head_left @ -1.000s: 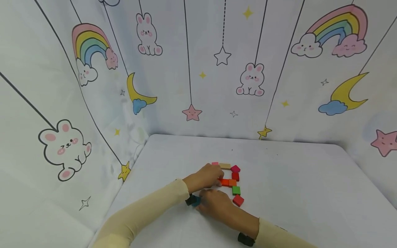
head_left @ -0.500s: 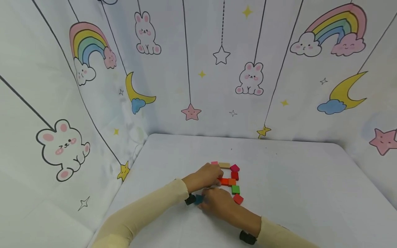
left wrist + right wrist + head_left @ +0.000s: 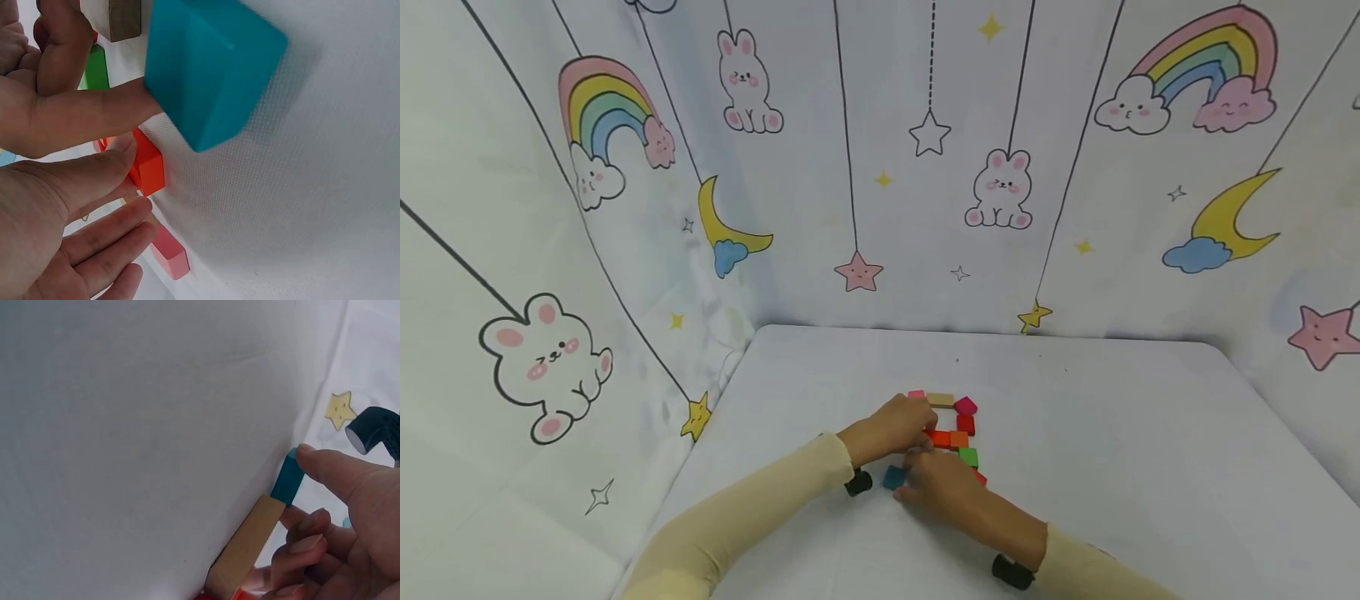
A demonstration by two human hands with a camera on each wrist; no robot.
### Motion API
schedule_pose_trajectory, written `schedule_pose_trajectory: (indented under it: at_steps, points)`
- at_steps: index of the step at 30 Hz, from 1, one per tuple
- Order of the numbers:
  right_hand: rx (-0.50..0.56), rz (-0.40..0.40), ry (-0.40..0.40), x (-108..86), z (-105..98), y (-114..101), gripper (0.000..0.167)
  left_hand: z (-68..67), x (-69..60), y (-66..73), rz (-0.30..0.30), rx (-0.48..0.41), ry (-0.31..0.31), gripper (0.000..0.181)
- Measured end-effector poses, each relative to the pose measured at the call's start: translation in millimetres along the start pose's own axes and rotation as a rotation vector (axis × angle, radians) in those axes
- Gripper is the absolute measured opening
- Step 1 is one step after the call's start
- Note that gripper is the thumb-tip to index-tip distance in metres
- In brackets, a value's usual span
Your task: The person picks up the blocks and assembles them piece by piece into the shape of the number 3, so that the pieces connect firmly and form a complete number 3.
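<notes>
My right hand [image 3: 943,485] holds a teal wooden block [image 3: 893,477] lying on the table, its thumb at one end. In the right wrist view the teal block [image 3: 288,481] meets the end of a natural wood block [image 3: 247,547]. My left hand [image 3: 891,429] is just beyond, its thumb and finger at an orange-red block [image 3: 150,165]. An orange block [image 3: 958,439] touches that block's right side. A green block [image 3: 968,457] sits just nearer me, and a red block [image 3: 981,477] is partly covered by the right hand.
Farther back lie a pink block [image 3: 916,394], a tan block [image 3: 940,400], a crimson block [image 3: 966,406] and a red one [image 3: 966,425]. The white table [image 3: 1112,450] reaches back to a printed cloth wall [image 3: 917,208].
My right hand has slid the teal block to the right and slightly away, off from the left wrist. The left hand stays in place at the orange-red block.
</notes>
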State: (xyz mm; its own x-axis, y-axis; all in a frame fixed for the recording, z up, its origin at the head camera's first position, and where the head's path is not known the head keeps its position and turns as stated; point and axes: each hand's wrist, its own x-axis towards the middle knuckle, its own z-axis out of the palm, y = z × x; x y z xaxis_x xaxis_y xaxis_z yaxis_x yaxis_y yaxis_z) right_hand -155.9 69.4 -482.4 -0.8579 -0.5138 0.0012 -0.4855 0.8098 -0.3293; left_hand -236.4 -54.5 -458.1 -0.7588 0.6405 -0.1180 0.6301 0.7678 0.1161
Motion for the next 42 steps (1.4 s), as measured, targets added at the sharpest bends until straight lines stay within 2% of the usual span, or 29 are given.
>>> schedule_pose_trajectory:
  at_steps: [9, 19, 28, 42]
  points:
    - [0.114, 0.116, -0.03, -3.2, -3.2, 12.0, 0.042, -1.6, 0.8, 1.2, -0.003, 0.011, -0.019, 0.021]
    - [0.145, 0.123, -0.028, -6.7, -6.2, 18.6, 0.042, 2.0, 1.7, -0.4, -0.013, -0.019, -0.013, 0.02]
    - [0.105, 0.085, 0.016, -9.9, -5.2, 21.6, 0.042, 0.5, 1.1, 0.3, -0.023, -0.013, -0.01, 0.021]
    - [0.11, 0.102, 0.013, -15.1, -5.4, 23.4, 0.043, 2.6, 2.0, -0.5, -0.026, -0.01, -0.013, 0.022]
